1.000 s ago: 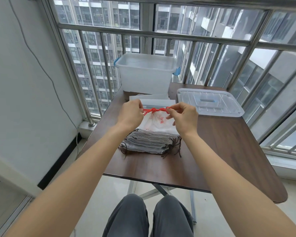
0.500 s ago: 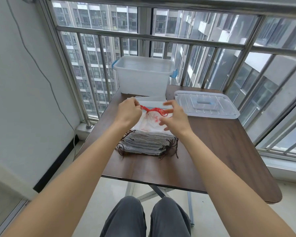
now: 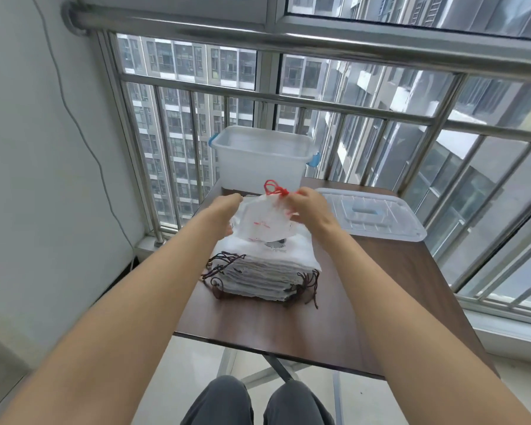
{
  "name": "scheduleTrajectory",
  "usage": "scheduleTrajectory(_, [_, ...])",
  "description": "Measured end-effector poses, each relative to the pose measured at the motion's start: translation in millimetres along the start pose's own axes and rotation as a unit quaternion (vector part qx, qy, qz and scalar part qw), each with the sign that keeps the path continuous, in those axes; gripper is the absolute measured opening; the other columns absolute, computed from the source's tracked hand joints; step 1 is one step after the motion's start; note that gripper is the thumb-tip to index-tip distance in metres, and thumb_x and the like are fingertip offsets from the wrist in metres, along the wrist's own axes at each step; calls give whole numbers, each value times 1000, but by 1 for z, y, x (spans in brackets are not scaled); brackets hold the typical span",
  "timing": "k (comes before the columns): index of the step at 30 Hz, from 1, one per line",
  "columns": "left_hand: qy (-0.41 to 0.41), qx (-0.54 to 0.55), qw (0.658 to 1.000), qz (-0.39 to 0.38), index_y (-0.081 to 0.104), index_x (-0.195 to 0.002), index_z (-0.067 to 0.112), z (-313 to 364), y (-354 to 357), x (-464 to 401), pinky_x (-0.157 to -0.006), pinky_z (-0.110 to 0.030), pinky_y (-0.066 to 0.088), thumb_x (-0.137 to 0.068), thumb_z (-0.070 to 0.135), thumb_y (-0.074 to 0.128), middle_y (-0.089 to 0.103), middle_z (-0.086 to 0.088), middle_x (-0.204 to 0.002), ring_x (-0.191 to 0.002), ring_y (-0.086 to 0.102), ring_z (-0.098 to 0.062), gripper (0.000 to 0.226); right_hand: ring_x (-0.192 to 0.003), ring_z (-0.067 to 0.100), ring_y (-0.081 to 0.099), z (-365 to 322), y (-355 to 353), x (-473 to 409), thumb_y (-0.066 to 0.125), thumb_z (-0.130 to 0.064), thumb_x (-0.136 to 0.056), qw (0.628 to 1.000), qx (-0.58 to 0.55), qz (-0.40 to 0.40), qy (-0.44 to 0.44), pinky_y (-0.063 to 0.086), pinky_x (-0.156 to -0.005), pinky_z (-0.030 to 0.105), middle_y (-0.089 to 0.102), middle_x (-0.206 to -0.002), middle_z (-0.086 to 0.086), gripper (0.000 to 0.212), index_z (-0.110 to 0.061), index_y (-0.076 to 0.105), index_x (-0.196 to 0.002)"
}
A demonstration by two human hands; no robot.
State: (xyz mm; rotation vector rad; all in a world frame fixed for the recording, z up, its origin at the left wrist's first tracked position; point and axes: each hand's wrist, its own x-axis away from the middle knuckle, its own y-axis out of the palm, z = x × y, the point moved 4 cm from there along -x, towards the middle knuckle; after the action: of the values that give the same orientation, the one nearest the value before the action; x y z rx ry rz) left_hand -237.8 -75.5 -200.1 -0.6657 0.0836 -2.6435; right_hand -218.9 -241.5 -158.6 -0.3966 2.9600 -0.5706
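A small white pouch (image 3: 262, 223) with red print and a red drawstring (image 3: 274, 189) hangs lifted above a stack of white pouches (image 3: 265, 274) with dark brown strings. My right hand (image 3: 308, 210) pinches the pouch's gathered neck, just below the red loops. My left hand (image 3: 226, 211) holds the pouch's left side; its fingers are hidden behind the cloth. The stack lies on the brown table (image 3: 288, 329).
A clear plastic bin (image 3: 259, 157) with blue clips stands at the table's far edge. Its clear lid (image 3: 371, 217) lies flat to the right. A metal railing (image 3: 319, 108) and window run behind the table. My knees show below the near edge.
The pouch has been lifted off the stack and its mouth drawn closed; the red string, earlier stretched between both hands, now bunches in loops above my right hand. The camera tilted up.
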Motion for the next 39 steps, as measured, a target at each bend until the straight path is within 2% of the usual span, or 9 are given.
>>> scheduleTrajectory(6, [-83, 49, 994, -57, 31, -140, 9, 0, 2, -5, -92, -41, 46, -91, 37, 54, 32, -8, -147, -129, 41, -36, 61, -74, 25, 57, -2, -20, -3, 70, -54, -69, 998, -54, -5, -18, 47, -75, 31, 57, -77, 3, 50, -8, 63, -86])
scheduleTrajectory(11, [-109, -36, 986, -119, 32, -140, 5, -7, 11, -10, -92, -36, 44, -90, 45, 51, 51, -15, -125, -115, 52, -30, 66, -64, 14, 47, 0, -29, -9, 68, -12, -80, 963, -267, 3, -26, 39, -64, 23, 52, -58, -5, 14, -11, 56, -72])
scheduleTrajectory(15, [-146, -31, 961, -232, 27, -140, 1, -9, 19, 0, -88, -34, 47, -93, 50, 39, 64, -11, -107, -100, 62, -27, 69, -74, 25, 46, -11, -27, -12, 68, -15, -62, 927, -372, -23, -41, 39, -66, 31, 47, -77, 12, 35, -3, 49, -88])
scheduleTrajectory(18, [-141, 45, 944, -296, 44, -118, 3, -2, 23, 9, -75, -26, 52, -93, 46, 46, 65, -12, -99, -88, 67, -22, 49, -64, 20, 49, -19, -29, -16, 60, -11, -62, 909, -412, -25, -52, 40, -63, 31, 48, -72, 10, 19, -6, 49, -76])
scheduleTrajectory(22, [-41, 164, 961, -220, 48, -112, 1, 13, 20, 1, -48, -18, 54, -94, 18, 53, 58, -13, -95, -57, 66, -14, 25, -61, 16, 47, -18, -34, -22, 49, -1, -70, 921, -388, 32, -10, 38, -55, 29, 50, -71, 4, 13, -9, 47, -80])
scheduleTrajectory(26, [12, 224, 965, -139, 46, -117, -2, 29, 7, -6, -44, -20, 53, -95, 6, 50, 59, -18, -93, -73, 61, -21, 24, -69, 17, 45, -12, -38, -31, 37, 8, -84, 946, -294, 113, 75, 41, -56, 34, 45, -89, 5, 39, -5, 42, -120])
scheduleTrajectory(30, [79, 249, 963, -73, 49, -101, 3, 56, -6, -18, -48, -22, 56, -93, -1, 51, 57, -15, -111, -79, 61, -22, 10, -85, 28, 56, -8, -29, -40, 42, -6, -92, 947, -263, 36, 182, 55, -74, 43, 51, -88, 9, 19, -5, 48, -110])
scheduleTrajectory(35, [151, 268, 949, -72, 47, -115, 4, 93, -12, -38, -57, -23, 59, -89, 1, 56, 59, -7, -99, -84, 62, -19, 28, -94, 22, 55, -16, -35, -88, 54, -6, -91, 958, -255, 102, 83, 55, -77, 32, 48, -110, 11, 34, -4, 39, -122])
scheduleTrajectory(39, [145, 174, 974, 7, 50, -119, -1, 120, -11, -79, -62, -26, 59, -92, 3, 55, 57, -12, -103, -77, 62, -19, 28, -82, 24, 66, -22, -45, -136, 64, -16, -87, 978, -116, 172, 13, 57, -70, 30, 57, -108, 10, 29, -15, 43, -106])
